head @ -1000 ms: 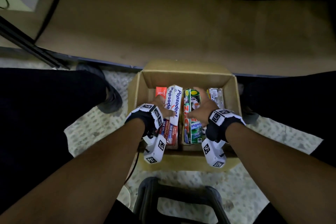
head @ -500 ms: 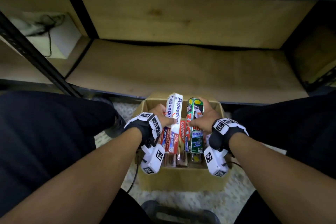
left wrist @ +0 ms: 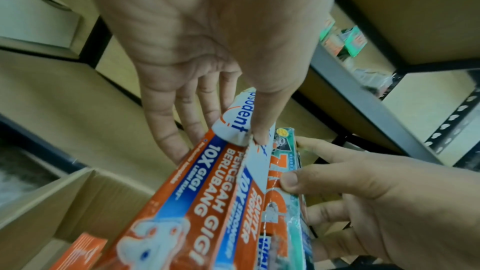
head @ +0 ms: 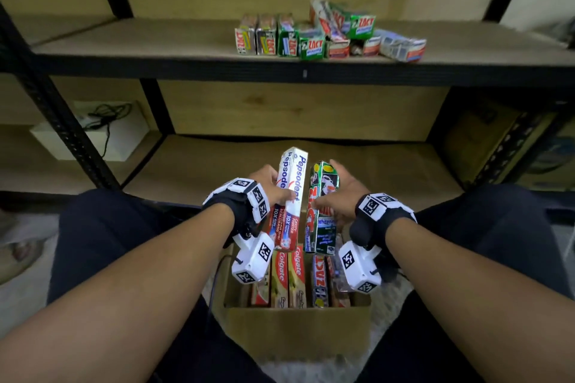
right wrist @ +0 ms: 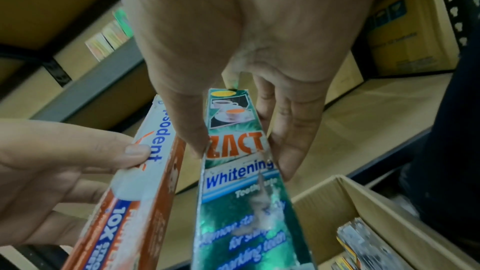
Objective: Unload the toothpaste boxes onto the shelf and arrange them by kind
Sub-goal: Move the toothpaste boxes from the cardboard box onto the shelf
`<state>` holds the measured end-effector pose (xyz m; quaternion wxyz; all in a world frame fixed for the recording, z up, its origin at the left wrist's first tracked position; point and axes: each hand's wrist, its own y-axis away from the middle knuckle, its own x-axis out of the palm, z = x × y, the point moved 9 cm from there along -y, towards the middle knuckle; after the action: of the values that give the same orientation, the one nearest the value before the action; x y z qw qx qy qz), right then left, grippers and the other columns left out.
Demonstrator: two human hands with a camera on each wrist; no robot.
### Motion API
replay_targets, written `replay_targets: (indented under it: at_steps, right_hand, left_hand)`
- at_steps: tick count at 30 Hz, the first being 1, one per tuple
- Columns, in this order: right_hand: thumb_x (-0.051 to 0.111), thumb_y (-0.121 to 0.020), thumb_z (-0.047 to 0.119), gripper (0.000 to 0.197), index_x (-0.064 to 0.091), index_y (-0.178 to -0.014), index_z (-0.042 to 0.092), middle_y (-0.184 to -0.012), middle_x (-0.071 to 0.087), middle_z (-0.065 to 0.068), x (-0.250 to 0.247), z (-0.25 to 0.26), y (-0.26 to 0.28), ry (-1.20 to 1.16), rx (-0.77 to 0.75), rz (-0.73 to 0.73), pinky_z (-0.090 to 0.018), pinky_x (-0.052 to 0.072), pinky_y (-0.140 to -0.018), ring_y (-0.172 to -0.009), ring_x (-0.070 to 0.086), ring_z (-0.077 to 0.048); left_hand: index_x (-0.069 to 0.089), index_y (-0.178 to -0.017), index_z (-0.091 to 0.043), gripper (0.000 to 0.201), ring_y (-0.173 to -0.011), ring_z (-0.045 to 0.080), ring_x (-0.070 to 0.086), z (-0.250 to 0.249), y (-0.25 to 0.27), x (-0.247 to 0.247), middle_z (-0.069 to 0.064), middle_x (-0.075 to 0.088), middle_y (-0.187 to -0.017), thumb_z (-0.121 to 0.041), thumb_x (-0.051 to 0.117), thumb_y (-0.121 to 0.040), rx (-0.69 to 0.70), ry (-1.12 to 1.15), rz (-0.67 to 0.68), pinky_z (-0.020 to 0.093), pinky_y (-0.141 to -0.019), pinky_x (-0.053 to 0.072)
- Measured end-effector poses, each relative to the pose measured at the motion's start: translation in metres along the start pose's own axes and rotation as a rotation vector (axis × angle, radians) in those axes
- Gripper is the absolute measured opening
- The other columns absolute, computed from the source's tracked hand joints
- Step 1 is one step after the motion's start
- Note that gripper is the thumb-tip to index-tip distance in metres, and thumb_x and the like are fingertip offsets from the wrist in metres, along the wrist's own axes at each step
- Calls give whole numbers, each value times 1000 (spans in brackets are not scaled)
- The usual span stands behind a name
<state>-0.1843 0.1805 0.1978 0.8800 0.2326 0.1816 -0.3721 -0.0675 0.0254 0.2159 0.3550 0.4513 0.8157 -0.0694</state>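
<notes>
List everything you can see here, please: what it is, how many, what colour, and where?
Pepsodent box: one, white and red, held above the carton.
Zact box: one, green, held beside it.
Cardboard carton: one, brown, on the floor between the knees.
Boxes in the carton: several, red Colgate and others.
Boxes on the upper shelf: about a dozen, green, red and white.
Shelf unit: black frame, wooden boards.
White box with a cable: one, lower left.
Left hand: grips the Pepsodent box.
Right hand: grips the Zact box.
</notes>
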Motion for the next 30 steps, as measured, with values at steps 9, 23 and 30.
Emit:
replay_targets:
  at_steps: [9,23,30]
  right_hand:
    - [85,-68,11,117,10,-151,46,-129,61,0,-81,78,30,34,-106,-109,-32,58,-48,-80,71,-18]
    - [76,-74,42,87,31,-148,45,-143,51,-1,-212,218,17,355,-333,-421,-22,51,-58,-84,63,-13]
    - [64,-84,42,74,34,-150,33,-147,47,-2,-264,279,-19,561,-309,-511,-29,50,-90,-115,57,-25]
  left_hand:
    - [54,-105,-14,43,-83,22,71,-95,19,-47,4,71,-96,-34,79,-78,168,87,-144,44,-77,59]
    - [56,-104,-14,43,-82,21,66,-213,-10,-145,3,68,-95,-44,73,-78,294,-60,-375,37,-73,55]
    - [58,-96,-18,40,-80,18,66,-239,-71,-195,-1,68,-89,-47,72,-73,237,-48,-399,35,-71,53]
